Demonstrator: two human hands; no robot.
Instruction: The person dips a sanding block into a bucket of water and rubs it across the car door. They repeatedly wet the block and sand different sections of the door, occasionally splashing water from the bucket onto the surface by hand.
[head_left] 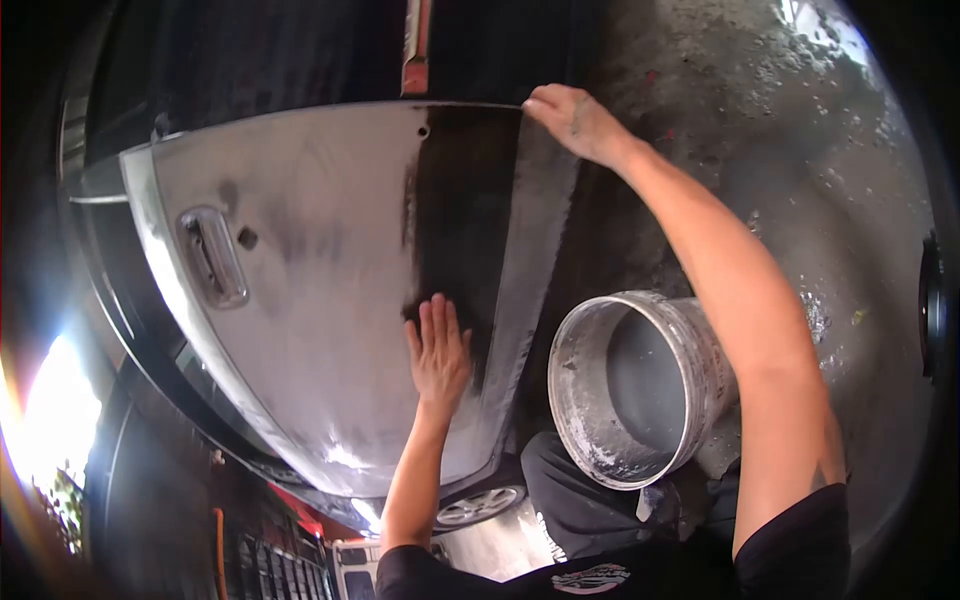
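A car door [320, 230] fills the left and middle, mostly whitish grey with a dark band [465, 210] along its right part. My left hand [438, 355] lies flat on the door, over the dark band's left edge, fingers stretched. At the door's upper right corner is my right hand [578, 122], its fingers bent together at the edge; whatever they hold, if anything, is too small to name. Beside the door, near my legs, a whitish bucket [695, 400] holds grey liquid [645, 375].
The door has a handle recess [213, 257] and small holes. Wet-looking concrete floor [780, 190] with white splashes lies at the right. A car wheel [482, 505] shows below the door. Bright light enters at the left. A reddish strip [416, 60] is at the top.
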